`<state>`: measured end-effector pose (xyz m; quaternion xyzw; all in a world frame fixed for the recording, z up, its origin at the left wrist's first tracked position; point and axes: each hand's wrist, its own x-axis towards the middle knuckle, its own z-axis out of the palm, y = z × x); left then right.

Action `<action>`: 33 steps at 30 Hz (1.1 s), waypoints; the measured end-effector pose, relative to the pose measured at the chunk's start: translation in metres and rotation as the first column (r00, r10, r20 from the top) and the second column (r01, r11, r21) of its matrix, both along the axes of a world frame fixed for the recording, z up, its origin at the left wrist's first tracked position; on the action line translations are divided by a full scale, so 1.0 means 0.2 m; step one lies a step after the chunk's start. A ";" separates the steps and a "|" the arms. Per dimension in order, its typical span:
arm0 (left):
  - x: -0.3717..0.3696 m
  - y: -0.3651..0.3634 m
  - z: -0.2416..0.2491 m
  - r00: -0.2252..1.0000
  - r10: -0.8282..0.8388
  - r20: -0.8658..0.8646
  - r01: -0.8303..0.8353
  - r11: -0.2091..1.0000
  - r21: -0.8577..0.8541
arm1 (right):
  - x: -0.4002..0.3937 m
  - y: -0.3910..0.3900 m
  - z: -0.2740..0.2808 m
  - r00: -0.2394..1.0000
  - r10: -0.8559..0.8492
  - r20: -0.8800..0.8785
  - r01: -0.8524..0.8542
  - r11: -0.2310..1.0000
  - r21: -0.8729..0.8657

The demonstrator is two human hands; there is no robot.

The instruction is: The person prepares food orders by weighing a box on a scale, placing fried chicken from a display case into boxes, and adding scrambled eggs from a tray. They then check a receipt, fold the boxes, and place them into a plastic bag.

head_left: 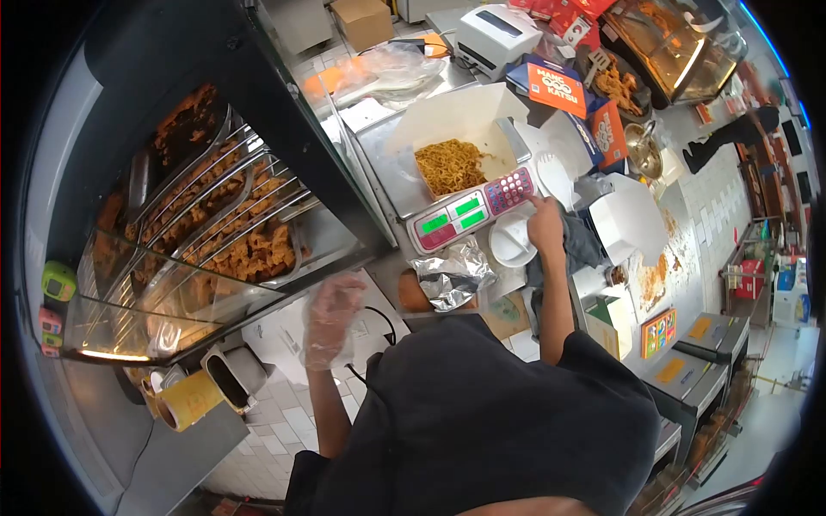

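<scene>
My right hand [545, 225] touches the keypad of a digital scale [469, 211] with a stretched index finger. Green numbers glow on the scale's displays. On its metal platform stands an open white takeout box [465, 107] with brown fried noodles [450, 166] inside. My left hand [334, 314] wears a loose clear plastic glove and hovers beside the heated display case, holding nothing that I can see; its fingers look loosely extended. A crumpled foil packet [454, 277] and a white plastic bowl [512, 239] lie in front of the scale.
To the left, a glass display case [194, 275] holds fried chicken [249, 249] behind metal rails. Orange printed boxes [555, 86], a white printer [497, 39] and a metal bowl [644, 150] stand farther back. Another open white box [628, 219] and a dark cloth [581, 236] are at the right.
</scene>
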<state>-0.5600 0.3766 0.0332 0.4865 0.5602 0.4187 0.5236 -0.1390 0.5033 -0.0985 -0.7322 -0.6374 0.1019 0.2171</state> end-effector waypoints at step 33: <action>-0.35 0.34 -0.10 -0.309 0.473 -0.825 0.052 0.875 0.482 | 0.08 0.13 -0.15 0.992 0.032 0.118 -0.018 0.993 -0.115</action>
